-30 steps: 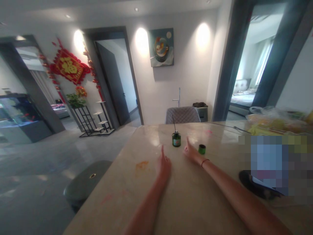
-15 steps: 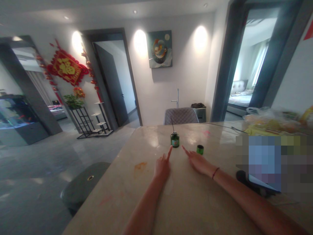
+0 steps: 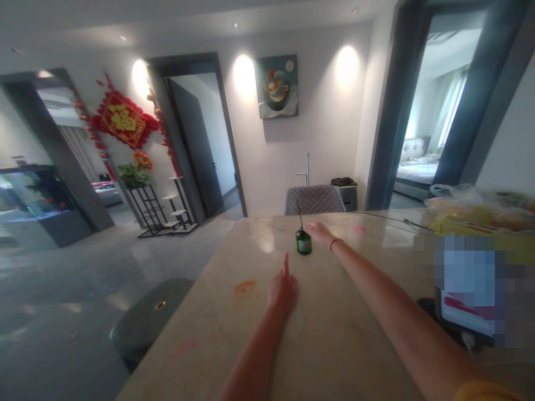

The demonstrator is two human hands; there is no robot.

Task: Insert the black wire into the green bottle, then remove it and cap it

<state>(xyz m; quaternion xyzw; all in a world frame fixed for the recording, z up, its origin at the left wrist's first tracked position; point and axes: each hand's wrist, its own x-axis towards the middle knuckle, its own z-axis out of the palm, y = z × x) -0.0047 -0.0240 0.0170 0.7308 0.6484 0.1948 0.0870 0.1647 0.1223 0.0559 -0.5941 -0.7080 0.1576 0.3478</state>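
The small green bottle (image 3: 304,243) stands upright on the pale marble table (image 3: 334,334), towards its far end and about midway across. Its long axis is vertical and its neck points at the ceiling. A thin dark stick (image 3: 298,213) rises out of the neck and leans slightly to your left as it climbs. Your right hand (image 3: 318,229) lies low over the tabletop just beside the bottle, on its far right side, with the arm stretched well forward and a thin band (image 3: 335,241) round the wrist. From this angle you cannot tell whether those fingers are closed on anything, or whether they touch the glass. Your left hand (image 3: 283,287) rests on the table nearer to you, apart from the bottle and a little to its left. It is empty, with the index finger stretched straight ahead and the other fingers folded in. An orange stain (image 3: 245,287) marks the stone just left of that hand. A black cable (image 3: 376,214) runs across the far right of the table towards a heap of plastic bags (image 3: 472,211). A grey quilted chair (image 3: 314,199) stands at the table's far end, and a dark round stool (image 3: 154,309) sits beside its left edge.
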